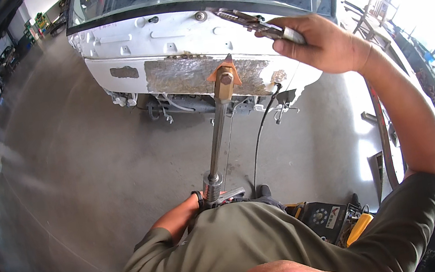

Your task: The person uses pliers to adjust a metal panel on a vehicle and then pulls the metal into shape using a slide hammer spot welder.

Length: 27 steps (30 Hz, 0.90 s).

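A long metal dent puller point(218, 130) runs from my waist up to the vehicle's white panel point(118, 66). Its copper-coloured arrow-shaped tip point(225, 68) overlaps the bared, scraped metal patch point(177, 77); whether they touch is unclear. My left hand point(206, 198), below a dark wristband, closes round the puller's near end, by the ribbed collar; the body and the tool hide most of its fingers. Raised at the upper right, my right hand point(322, 42) grips locking pliers point(250, 19). Their long jaws point left, in front of the panel's upper edge under the windshield.
A black cable point(263, 134) hangs from the panel's lower right down to the floor. Beside me at lower right stands a dark machine point(324, 218) with a control face and a yellow part point(359, 228). Metal racks point(385, 132) line the right side.
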Available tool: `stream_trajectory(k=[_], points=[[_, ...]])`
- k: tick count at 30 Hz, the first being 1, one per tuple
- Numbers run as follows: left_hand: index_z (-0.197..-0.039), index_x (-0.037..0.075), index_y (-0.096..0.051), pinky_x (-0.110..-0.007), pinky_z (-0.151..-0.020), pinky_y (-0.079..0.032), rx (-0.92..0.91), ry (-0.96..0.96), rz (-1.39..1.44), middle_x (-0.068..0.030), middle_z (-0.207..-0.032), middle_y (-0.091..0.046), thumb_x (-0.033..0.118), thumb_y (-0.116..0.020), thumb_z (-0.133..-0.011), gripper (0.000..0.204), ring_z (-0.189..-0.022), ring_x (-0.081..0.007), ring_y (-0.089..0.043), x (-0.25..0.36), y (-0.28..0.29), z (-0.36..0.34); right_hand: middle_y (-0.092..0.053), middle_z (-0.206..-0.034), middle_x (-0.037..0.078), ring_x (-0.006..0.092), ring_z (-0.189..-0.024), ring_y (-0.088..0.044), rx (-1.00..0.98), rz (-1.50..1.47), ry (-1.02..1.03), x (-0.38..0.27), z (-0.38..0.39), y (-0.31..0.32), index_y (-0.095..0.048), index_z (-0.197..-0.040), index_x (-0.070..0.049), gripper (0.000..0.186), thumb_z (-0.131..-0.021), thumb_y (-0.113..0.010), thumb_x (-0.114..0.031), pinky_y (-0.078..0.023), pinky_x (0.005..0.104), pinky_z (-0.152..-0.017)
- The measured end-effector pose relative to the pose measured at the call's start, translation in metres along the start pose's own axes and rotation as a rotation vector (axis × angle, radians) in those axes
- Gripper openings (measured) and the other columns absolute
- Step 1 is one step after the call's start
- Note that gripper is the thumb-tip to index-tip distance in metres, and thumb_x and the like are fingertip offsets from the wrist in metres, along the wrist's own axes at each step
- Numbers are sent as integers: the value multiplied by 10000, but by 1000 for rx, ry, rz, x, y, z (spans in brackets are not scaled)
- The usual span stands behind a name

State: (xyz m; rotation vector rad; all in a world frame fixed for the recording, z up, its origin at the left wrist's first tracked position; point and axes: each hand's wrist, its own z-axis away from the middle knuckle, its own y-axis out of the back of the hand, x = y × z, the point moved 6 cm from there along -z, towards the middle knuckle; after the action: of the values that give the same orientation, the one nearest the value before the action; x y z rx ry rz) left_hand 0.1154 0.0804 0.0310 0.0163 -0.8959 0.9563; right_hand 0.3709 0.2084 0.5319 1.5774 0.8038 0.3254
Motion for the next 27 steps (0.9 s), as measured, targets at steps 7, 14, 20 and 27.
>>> stream_trajectory(k=[7,14,20,27], points=[[-1361,20,-706,-329,-1041,-515,-32,-16,-12,-89,-1326,-719,247,-667,-1048,389,-1180,-171,-645,11,-8,-16,-700,-1074,204,341,-960,-681,132,69,305,12,-4,-29,-561,-1497,-95,522,-982,-644,-78,-544,456,-905],[-1355,28,-707,-330,-1038,-514,-35,-24,-7,-87,-1310,-721,249,-658,-1053,378,-1166,-174,-643,11,-7,-22,-623,-1439,117,336,-1376,-547,126,138,383,-8,-12,-28,-523,-1543,-161,831,-777,-626,145,-411,474,-1215],[-1350,35,-708,-331,-1036,-513,-44,-23,-15,-85,-1296,-723,251,-651,-1057,368,-1153,-176,-640,13,-7,-24,-596,-1440,112,360,-1285,-569,219,120,428,-10,-16,-25,-538,-1527,-168,913,-698,-582,210,-488,448,-1120],[-1344,43,-709,-332,-1033,-511,-49,-19,-24,-82,-1280,-725,252,-642,-1062,357,-1138,-178,-638,13,-5,-28,-598,-1427,110,336,-1234,-590,247,130,484,-8,-19,-24,-552,-1517,-171,893,-711,-609,212,-531,412,-1019]])
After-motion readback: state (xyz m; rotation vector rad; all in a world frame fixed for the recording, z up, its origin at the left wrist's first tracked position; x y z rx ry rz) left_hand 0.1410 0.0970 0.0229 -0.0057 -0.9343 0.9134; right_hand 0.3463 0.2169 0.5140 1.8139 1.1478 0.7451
